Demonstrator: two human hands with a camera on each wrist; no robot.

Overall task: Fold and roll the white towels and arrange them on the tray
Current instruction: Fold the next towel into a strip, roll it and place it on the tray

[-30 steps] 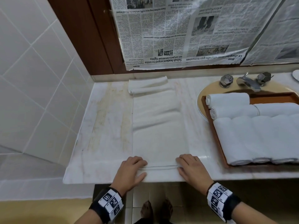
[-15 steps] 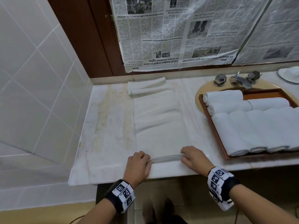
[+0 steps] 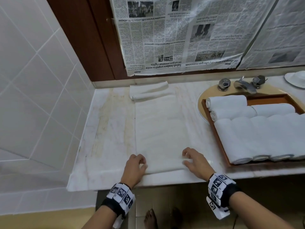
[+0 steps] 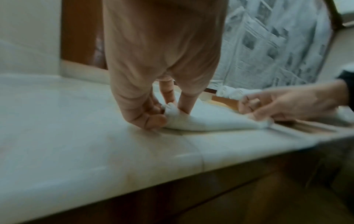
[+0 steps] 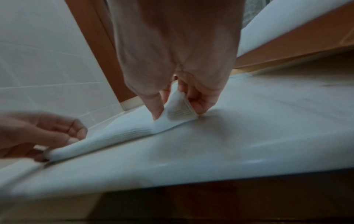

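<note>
— While the tray (image 3: pixel 212 123) at three o'clock already carries several finished rolls (image 3: pixel 257 139), how much is left?
— By my reading, the flat towel (image 3: pixel 160 129) on the surface (image 3: pixel 105 146) has only its first turn begun, at its six o'clock edge.
— And the grip on it?
— Narrow on both sides: the left hand (image 3: pixel 134 167) pinches one end of the starting roll, the right hand (image 3: pixel 196 162) pinches the other.
— Anything else waiting?
— One loosely rolled towel (image 3: pixel 148 91) lies at twelve o'clock, off the tray; it probably needs placing too.
</note>
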